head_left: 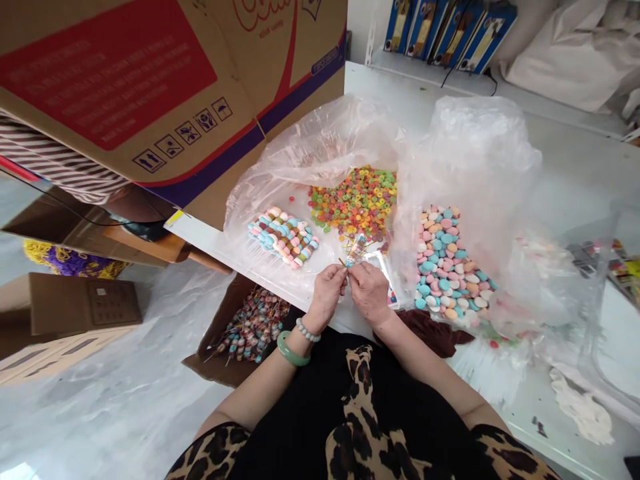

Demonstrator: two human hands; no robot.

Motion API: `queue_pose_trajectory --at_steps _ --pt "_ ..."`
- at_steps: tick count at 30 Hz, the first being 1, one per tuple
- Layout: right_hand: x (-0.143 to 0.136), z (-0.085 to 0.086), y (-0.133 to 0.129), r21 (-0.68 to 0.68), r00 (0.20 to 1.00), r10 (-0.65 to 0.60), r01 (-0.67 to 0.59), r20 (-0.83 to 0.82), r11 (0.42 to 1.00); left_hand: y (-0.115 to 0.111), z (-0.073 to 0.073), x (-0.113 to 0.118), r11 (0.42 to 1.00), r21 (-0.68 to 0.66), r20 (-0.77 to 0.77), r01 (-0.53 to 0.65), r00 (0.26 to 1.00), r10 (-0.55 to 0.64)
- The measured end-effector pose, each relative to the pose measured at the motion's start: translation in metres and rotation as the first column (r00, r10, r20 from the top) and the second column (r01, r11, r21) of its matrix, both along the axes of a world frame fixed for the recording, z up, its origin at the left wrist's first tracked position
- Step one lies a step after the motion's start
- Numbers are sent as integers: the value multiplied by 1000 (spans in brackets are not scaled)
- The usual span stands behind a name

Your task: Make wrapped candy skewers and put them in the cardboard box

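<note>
my left hand (327, 292) and right hand (369, 291) meet just below the centre of the frame, fingertips pinched together on a thin gold strip (342, 262); my fingers hide much of it. just above lie small ring candies (361, 200) on clear plastic (320, 143). rows of pastel candies (283, 237) sit to the upper left of my hands, loose pastel candies (445, 267) right of centre, and a big carton (200, 87) fills the upper left.

Around ring-candy heap (363, 200), itself on plastic sheet (325, 130) on table (200, 235):
- left, slightly nearer: candy strings (283, 238), on same sheet
- right, nearer: pebble candies (445, 267)
- left, behind: carton (220, 150)
- right, far behind: folders (450, 33) on shelf (417, 71)
- left, nearer, below tabletop: open box (219, 320), candy bundles (254, 327) inside
</note>
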State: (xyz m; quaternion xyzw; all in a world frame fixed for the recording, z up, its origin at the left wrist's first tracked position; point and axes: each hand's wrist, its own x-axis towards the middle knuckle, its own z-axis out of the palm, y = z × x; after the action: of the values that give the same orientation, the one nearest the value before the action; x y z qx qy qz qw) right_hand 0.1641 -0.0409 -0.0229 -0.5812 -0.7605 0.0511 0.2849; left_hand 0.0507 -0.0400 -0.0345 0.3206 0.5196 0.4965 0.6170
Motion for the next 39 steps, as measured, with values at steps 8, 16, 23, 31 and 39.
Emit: queue_pose_trajectory --at_steps 8,16,23,31,39 --pt "-5 -5 6 -449 723 -260 -77 -640 890 -1 -7 3 997 26 -120 -73 990 75" --pt "9 3 16 -580 235 -541 -482 -807 656 1 4 -6 992 -57 207 113 973 -99" --pt "24 31 -9 -346 632 164 -601 -758 721 -2 15 -38 796 5 384 606 733 -561" --pt "17 59 -34 216 738 637 -674 222 706 25 74 -81 439 -40 -104 897 433 -895" --pt "-3 55 17 -238 907 186 -289 -379 927 -23 70 -26 891 341 -726 299 686 48"
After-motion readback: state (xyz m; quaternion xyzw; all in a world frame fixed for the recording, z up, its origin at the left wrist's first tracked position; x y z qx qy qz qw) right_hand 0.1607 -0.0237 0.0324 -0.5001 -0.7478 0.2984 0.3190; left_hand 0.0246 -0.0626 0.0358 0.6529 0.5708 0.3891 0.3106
